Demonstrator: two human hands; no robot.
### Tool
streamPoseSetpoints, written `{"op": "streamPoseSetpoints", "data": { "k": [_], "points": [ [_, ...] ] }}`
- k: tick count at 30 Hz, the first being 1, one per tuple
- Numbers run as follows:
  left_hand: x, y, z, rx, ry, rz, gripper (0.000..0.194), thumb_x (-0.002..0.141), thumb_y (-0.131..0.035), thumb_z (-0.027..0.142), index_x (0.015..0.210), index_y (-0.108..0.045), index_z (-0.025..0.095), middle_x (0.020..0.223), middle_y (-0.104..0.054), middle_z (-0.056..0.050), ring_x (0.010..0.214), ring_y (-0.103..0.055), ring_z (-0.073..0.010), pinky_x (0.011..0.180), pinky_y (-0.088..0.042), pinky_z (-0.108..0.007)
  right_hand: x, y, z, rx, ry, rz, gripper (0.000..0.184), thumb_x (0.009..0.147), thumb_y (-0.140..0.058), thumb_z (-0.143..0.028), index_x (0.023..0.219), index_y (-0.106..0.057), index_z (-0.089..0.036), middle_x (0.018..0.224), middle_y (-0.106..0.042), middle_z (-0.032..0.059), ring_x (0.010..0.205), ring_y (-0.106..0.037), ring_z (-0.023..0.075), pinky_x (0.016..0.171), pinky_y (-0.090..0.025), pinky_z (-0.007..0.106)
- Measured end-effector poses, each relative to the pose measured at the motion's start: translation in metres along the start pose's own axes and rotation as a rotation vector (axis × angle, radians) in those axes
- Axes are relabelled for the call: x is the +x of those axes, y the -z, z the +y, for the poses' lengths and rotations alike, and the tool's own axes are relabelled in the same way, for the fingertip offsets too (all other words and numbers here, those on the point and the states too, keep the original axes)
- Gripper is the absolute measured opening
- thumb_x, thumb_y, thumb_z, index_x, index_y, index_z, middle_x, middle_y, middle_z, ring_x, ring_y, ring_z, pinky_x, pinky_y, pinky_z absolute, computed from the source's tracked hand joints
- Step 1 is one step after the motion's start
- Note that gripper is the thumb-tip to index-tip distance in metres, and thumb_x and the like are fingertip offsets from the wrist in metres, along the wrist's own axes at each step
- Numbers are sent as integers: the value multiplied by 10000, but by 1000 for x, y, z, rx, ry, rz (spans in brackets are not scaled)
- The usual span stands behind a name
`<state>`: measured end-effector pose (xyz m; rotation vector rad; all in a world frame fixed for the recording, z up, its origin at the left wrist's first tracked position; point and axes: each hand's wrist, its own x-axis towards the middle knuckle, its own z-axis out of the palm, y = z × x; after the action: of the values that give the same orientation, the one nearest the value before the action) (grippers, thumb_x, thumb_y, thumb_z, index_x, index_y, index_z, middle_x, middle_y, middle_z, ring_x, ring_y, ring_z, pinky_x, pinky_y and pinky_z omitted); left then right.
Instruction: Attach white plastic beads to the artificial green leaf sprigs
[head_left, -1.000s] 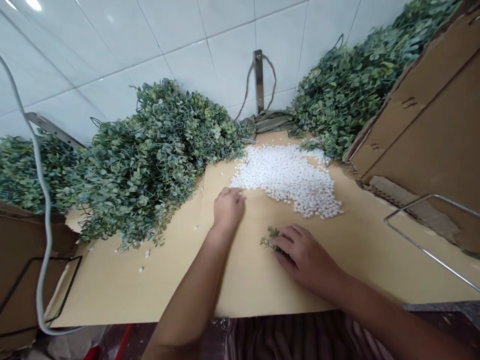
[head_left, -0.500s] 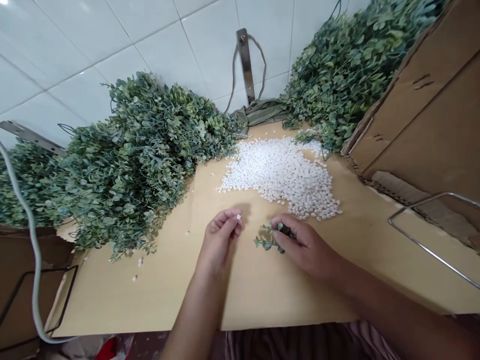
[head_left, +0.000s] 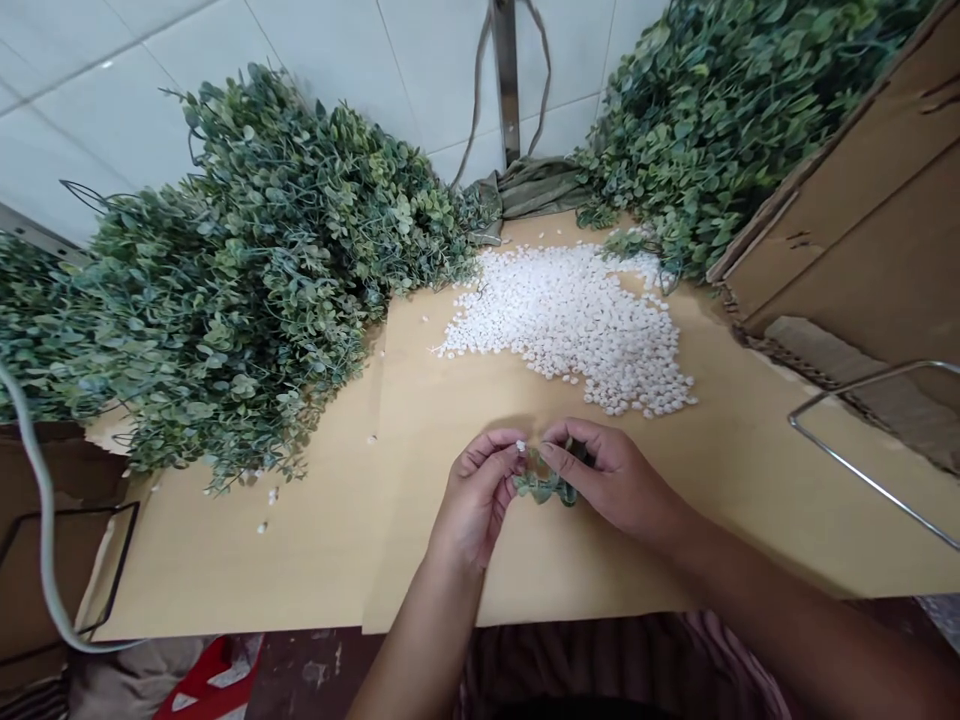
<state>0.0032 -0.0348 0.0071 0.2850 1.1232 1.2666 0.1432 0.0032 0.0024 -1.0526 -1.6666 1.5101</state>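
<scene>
Between thumb and fingertips, my left hand (head_left: 480, 490) pinches a small white bead-like piece (head_left: 520, 447). My right hand (head_left: 611, 475) is closed on a sprig of green artificial leaves (head_left: 546, 488), whose leafy end points left toward my left fingers. The fingertips of both hands are close together above the board, with the white piece right beside the sprig. Whether the piece touches the stem, I cannot tell. Beyond my hands lies a spread heap of the same small white pieces (head_left: 577, 325).
Bushy piles of green foliage stand at the left (head_left: 247, 290) and the back right, near a cardboard box (head_left: 862, 190). Bent wire frames (head_left: 870, 470) sit at both sides. A pale cable (head_left: 45, 520) hangs at left. A few loose white pieces lie on the tan board (head_left: 330, 560).
My left hand has moved right with the white piece, up to the sprig in my right hand. The right hand stays nearly in place; the view has tilted down a little.
</scene>
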Motion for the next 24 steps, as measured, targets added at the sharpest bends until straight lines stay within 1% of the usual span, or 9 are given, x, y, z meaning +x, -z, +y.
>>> {"op": "streamPoseSetpoints", "data": {
  "k": [6, 10, 14, 19, 21, 24],
  "points": [
    [-3, 4, -5, 39, -36, -23, 202, 573, -771, 216, 719, -663, 127, 602, -629, 17, 541, -542, -60, 545, -449, -173, 1, -2, 3, -17, -15, 66, 253, 774, -556, -388, 697, -599, -150, 571, -574, 1, 486, -503, 102, 437, -419, 193],
    [0, 3, -9, 75, -74, 12, 181, 590, -753, 210, 730, -670, 132, 605, -621, 19, 536, -527, -62, 530, -431, -179, 1, -2, 4, 14, -48, 76, 250, 759, -580, -392, 704, -604, -149, 575, -583, 3, 477, -507, 101, 424, -422, 190],
    [-1, 2, -10, 124, -128, 32, 164, 614, -736, 195, 756, -675, 140, 624, -628, 18, 541, -525, -63, 531, -426, -181, 0, -2, 4, 5, -46, 101, 242, 768, -572, -377, 688, -596, -151, 569, -578, 1, 474, -505, 98, 425, -425, 189],
    [-7, 2, -8, 68, -50, -22, 205, 612, -744, 196, 804, -695, 139, 690, -664, -3, 537, -554, -72, 522, -461, -198, 0, -4, 6, -16, -21, 158, 198, 764, -573, -340, 704, -609, -155, 603, -605, 14, 531, -547, 116, 483, -468, 201],
    [-7, 2, -7, 42, -40, -7, 224, 590, -766, 192, 797, -699, 138, 700, -673, -4, 541, -567, -73, 523, -474, -196, 0, -5, 7, -22, -15, 175, 190, 762, -580, -337, 704, -612, -159, 613, -620, 20, 547, -559, 124, 490, -475, 203],
    [-5, 2, -6, 4, -51, 57, 249, 529, -812, 181, 748, -700, 144, 657, -680, 4, 584, -603, -80, 561, -498, -184, -1, -5, 8, -21, -4, 165, 181, 767, -578, -323, 702, -613, -158, 612, -628, 20, 539, -562, 122, 486, -474, 200]
  ]
}}
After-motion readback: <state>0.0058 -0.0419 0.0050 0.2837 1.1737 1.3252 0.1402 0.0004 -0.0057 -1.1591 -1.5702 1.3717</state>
